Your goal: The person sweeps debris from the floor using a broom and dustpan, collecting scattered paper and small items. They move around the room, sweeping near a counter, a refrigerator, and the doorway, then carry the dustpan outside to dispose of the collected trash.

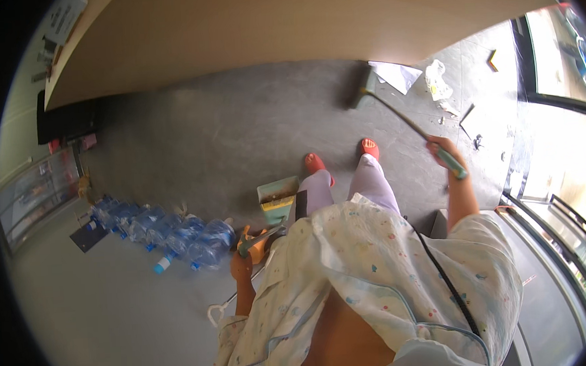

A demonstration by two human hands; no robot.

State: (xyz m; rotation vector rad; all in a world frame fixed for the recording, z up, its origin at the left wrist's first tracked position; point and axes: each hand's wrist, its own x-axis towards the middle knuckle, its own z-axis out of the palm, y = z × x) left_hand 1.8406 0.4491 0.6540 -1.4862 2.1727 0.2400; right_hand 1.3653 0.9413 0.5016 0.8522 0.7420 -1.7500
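Observation:
My right hand (pixel 444 152) grips the green handle of a broom (pixel 402 115), which reaches away from me across the grey floor (pixel 209 127). The broom's head is blurred and lies beside a white sheet of paper (pixel 397 76) at the foot of the wooden panel. Down at my left side, my left hand (pixel 243 266) is closed around the handle of a green dustpan (pixel 279 186). That pan rests on the floor next to my left leg, with a yellow comb edge across it and some dark debris inside.
A big wooden panel (pixel 273 28) spans the far side. Several clear plastic water bottles (pixel 175 230) line the floor at left, near an orange object (pixel 254 248). A crumpled plastic bag (pixel 436 81) and small scraps lie at right, before a bright glass door (pixel 567 141).

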